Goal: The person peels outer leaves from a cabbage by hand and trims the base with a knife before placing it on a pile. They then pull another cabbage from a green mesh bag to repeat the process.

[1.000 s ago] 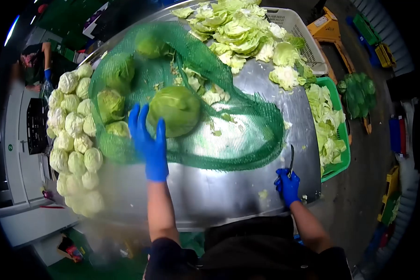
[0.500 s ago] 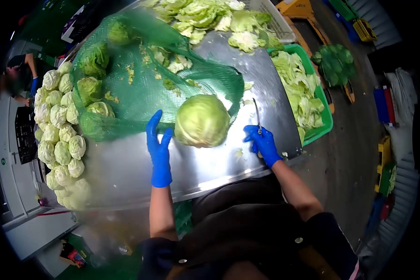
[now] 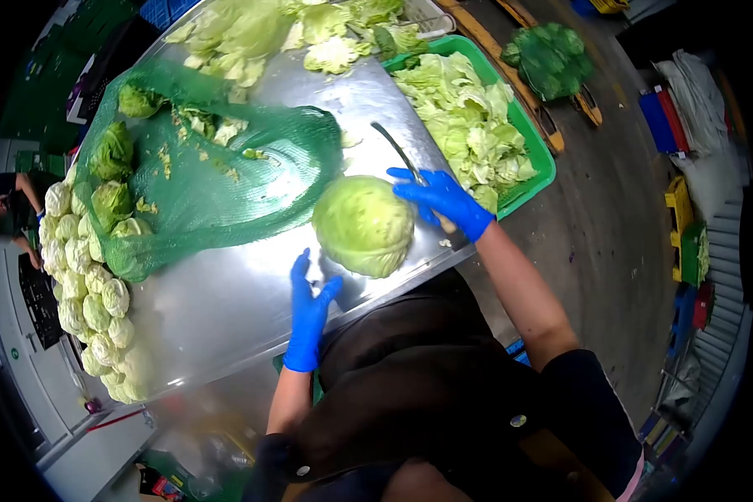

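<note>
At the far left a co-worker in dark clothes stood apart from the bench. Along the left edge of the shiny steel table lay a long row of trimmed whitish cabbage heads, packed against one another. Just beside them sprawled a green mesh net sack, slack and flattened over most of its length, with several untrimmed green cabbages bunched in its left end and leaf scraps scattered inside it.

Near the front edge of the table the person's left hand, in a blue glove, lay with its fingers released and spread, thumb out, just beside the lower left of the round pale-green cabbage head; whether it touched could not be told. That cabbage sat on the bare steel at the front edge, right of the sack's open end.

The right hand, also gloved in blue, was clenched around the handle of a dark-bladed knife, the blade pointing up and away over the table, the hand at the cabbage's upper right.

Further right a green plastic crate stood against the table, heaped with loose pale-green leaves.
</note>
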The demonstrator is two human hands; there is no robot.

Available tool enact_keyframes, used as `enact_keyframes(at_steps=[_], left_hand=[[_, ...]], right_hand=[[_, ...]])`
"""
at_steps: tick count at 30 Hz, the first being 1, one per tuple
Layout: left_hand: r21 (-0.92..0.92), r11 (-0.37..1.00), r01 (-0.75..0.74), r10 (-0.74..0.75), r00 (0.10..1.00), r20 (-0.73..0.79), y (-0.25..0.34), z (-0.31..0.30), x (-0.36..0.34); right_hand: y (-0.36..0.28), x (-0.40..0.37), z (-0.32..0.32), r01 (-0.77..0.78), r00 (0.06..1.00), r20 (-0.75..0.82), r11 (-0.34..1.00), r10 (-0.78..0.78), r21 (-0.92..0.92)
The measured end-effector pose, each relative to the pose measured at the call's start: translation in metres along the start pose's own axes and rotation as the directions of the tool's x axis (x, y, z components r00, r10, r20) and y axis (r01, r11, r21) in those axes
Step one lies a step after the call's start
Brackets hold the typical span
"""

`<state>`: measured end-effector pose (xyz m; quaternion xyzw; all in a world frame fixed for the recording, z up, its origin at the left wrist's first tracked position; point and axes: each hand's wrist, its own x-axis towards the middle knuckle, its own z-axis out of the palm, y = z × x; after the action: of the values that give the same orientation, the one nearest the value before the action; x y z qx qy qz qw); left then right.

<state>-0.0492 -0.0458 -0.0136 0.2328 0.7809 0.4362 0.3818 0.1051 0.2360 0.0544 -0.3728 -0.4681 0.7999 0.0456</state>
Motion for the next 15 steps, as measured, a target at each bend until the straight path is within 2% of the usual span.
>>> enact_keyframes(at_steps=[1, 2, 4, 5, 6, 7, 8, 9, 11, 12, 13, 14, 15], left_hand=[[0.021, 0.996, -0.087, 0.089, 0.987, -0.132, 0.02, 0.004, 0.005], [0.116, 0.954, -0.277, 0.295, 0.936, -0.191, 0.044, 0.007, 0.009], [0.207, 0.882, -0.422, 0.455, 0.877, -0.152, 0.103, 0.018, 0.016], [0.136, 0.909, -0.393, 0.392, 0.919, 0.035, 0.102, 0.021, 0.027], [0.073, 0.935, -0.348, 0.325, 0.919, 0.223, 0.095, 0.023, 0.034], [0.03, 0.944, -0.328, 0.316, 0.929, 0.194, 0.089, 0.027, 0.035], [-0.057, 0.959, -0.278, 0.284, 0.946, 0.154, 0.087, 0.029, 0.035], [-0.147, 0.964, -0.224, 0.242, 0.963, 0.121, 0.084, 0.031, 0.033], [-0.295, 0.946, -0.133, 0.161, 0.985, 0.07, 0.092, 0.036, 0.028], [-0.274, 0.951, -0.142, 0.154, 0.988, 0.022, 0.091, 0.039, 0.03], [-0.252, 0.956, -0.149, 0.147, 0.989, -0.028, 0.088, 0.041, 0.031], [-0.23, 0.961, -0.155, 0.141, 0.987, -0.077, 0.087, 0.043, 0.032], [-0.307, 0.946, -0.106, 0.063, 0.987, -0.147, 0.109, 0.051, 0.02]], right_hand=[[-0.003, 0.007, -0.01, 0.009, 0.999, 0.05, 0.997, -0.012, 0.071], [-0.008, 0.012, -0.016, 0.007, 0.997, 0.075, 0.996, -0.013, 0.086], [-0.001, 0.018, -0.011, 0.094, 0.993, 0.06, 0.993, -0.099, 0.073], [-0.002, 0.014, -0.004, 0.119, 0.991, -0.053, 0.987, -0.126, -0.109], [0.014, 0.016, -0.006, 0.145, 0.974, -0.145, 0.971, -0.174, -0.188], [0.038, 0.02, -0.015, 0.296, 0.905, -0.188, 0.882, -0.382, -0.366], [0.058, 0.023, -0.028, 0.407, 0.793, -0.194, 0.739, -0.578, -0.537], [0.068, 0.02, -0.033, 0.473, 0.674, -0.194, 0.618, -0.713, -0.628], [0.069, -0.013, -0.031, 0.414, 0.777, -0.157, 0.682, -0.61, -0.602], [0.07, -0.026, -0.028, 0.386, 0.821, -0.129, 0.706, -0.557, -0.594], [0.075, -0.03, -0.024, 0.395, 0.746, -0.081, 0.537, -0.661, -0.745], [0.076, -0.038, -0.023, 0.331, 0.814, -0.083, 0.576, -0.575, -0.747], [0.066, -0.049, -0.023, 0.265, 0.87, -0.085, 0.607, -0.485, -0.749]])
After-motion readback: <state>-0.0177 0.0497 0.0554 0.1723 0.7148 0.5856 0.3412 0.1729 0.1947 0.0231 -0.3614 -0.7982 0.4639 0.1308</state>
